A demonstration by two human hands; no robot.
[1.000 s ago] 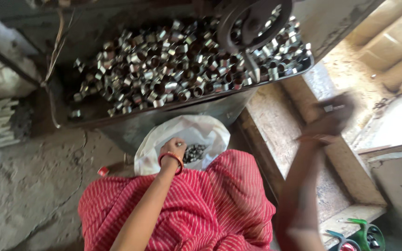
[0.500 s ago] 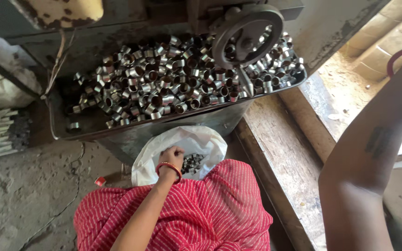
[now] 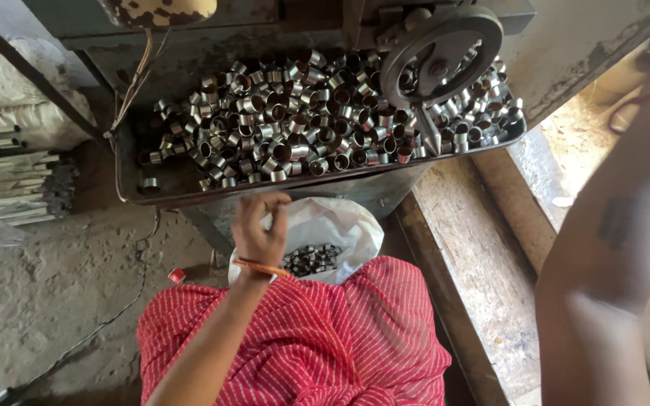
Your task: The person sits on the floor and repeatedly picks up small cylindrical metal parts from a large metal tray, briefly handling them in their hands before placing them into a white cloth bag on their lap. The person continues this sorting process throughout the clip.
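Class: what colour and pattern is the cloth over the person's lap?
Red cloth with thin pale stripes; head view.

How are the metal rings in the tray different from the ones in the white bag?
The rings in the tray form a big heap spread across the tray; the rings in the bag are a small clump. The tray rings lie open on the machine, higher up; the bag rings sit lower, sunk in the white bag by the lap. The left hand is nearer the bag rings. Both lots are short shiny metal sleeves.
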